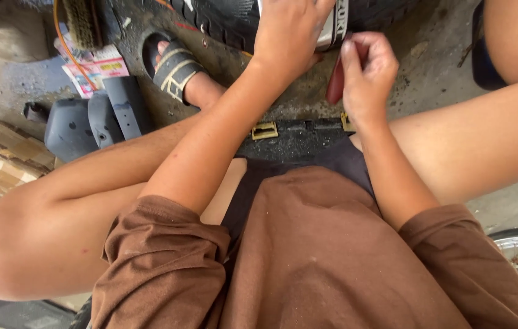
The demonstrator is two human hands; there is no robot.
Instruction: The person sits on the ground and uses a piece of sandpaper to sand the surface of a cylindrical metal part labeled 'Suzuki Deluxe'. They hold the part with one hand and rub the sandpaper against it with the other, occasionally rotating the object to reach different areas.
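the black tyre (pixel 228 21) is lying on the stained floor (pixel 435 55) at the top of the view, straight ahead of the seated person and between the knees. the left hand (pixel 289 33) is pressing down on the tyre's edge, palm down, fingers curled over the rim where a white strip (pixel 332 27) is showing; it is touching and bracing rather than lifting. the right hand (pixel 365 73) is sitting just beside it, to the right, closed in a grip around a dark red tool handle (pixel 336 85) that is pointing down toward the floor, thumb along the top. both forearms are reaching forward from brown sleeves, the left one crossing diagonally over the lap. a sandalled foot (pixel 176 67) is resting near the tyre on the left, with grey plastic parts (pixel 97 119) lying well apart from it.
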